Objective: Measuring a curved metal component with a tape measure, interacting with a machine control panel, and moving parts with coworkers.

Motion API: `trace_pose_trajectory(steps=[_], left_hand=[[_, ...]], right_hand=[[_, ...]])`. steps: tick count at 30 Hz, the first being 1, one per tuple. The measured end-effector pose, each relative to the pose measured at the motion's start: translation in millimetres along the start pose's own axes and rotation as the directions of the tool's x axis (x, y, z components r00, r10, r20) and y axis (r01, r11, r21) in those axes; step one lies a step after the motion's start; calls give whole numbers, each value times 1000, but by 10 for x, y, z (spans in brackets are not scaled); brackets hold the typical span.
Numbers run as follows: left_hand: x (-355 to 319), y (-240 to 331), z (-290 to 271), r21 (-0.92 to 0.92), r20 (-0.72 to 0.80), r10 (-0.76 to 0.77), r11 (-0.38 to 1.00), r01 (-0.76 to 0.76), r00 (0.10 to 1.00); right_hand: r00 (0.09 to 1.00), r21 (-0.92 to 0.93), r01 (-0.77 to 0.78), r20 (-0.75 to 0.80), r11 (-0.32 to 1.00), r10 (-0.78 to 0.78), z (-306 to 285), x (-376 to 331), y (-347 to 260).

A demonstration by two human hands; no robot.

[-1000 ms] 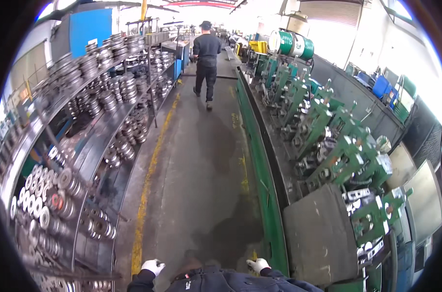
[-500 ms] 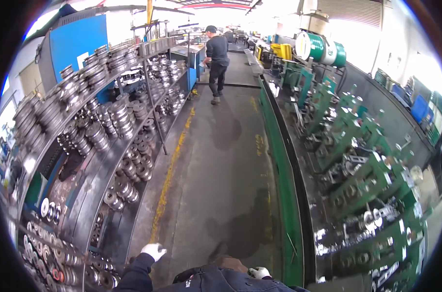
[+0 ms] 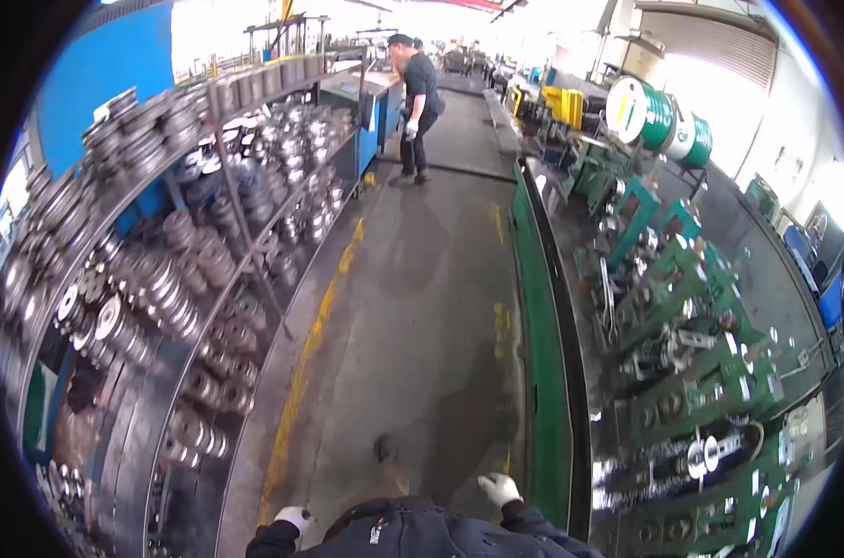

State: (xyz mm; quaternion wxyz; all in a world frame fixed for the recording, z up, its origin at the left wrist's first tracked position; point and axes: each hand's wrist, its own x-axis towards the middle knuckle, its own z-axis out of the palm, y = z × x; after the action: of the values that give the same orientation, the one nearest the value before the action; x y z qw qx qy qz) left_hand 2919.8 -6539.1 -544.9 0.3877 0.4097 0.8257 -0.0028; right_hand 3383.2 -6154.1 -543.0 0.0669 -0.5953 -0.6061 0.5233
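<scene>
My left hand (image 3: 296,517), in a white glove, hangs low at my left side, nearest the metal shelving. Its fingers look loosely apart and nothing shows in them. On the other side, my white-gloved right hand (image 3: 502,488) is held out in front of my body, near the long green machine base (image 3: 539,372). A gap shows between its thumb and fingers, and it too appears to hold nothing. Neither hand touches the things around it. Beneath me, a shoe (image 3: 385,448) shows on the grey aisle floor (image 3: 412,344).
Stacked steel rollers (image 3: 199,432) fill the shelves (image 3: 175,391) at left. Green machine stands (image 3: 687,400) with shafts line the right side. Further along, a person (image 3: 420,102) stands beside a blue cabinet (image 3: 367,130). Green-and-white drums (image 3: 659,121) lie at the far right.
I have moved forward along the aisle; shelves and machines have shifted nearer. My left hand has dropped back, and my right hand has swung forward. The person ahead has turned and leans toward the cabinet.
</scene>
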Motion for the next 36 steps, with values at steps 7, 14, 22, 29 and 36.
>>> trace_pose_trajectory(steps=[7, 14, 22, 29, 36], left_hand=[[2120, 1313, -2203, 35, -119, 140, 990, -137, 983], [4030, 2750, -3980, 60, -255, 208, 978, -199, 944], [5334, 3480, -4389, 39, -158, 63, 998, -58, 985], [6503, 4128, -4746, -35, 74, -81, 996, 84, 994], [8503, 4493, -5643, -83, 120, -108, 990, 118, 987]], right_hand=[[981, 155, -193, 7, 969, 195, -535, 1653, -504], [988, 5, -151, -35, 989, 151, -808, 3698, -1263], [999, -20, -13, 48, 1000, 14, -1941, 6229, -2845], [990, -38, 15, 144, 999, -9, -2585, 8008, -4412], [980, -114, 143, 158, 983, -124, -2875, 9896, -5425]])
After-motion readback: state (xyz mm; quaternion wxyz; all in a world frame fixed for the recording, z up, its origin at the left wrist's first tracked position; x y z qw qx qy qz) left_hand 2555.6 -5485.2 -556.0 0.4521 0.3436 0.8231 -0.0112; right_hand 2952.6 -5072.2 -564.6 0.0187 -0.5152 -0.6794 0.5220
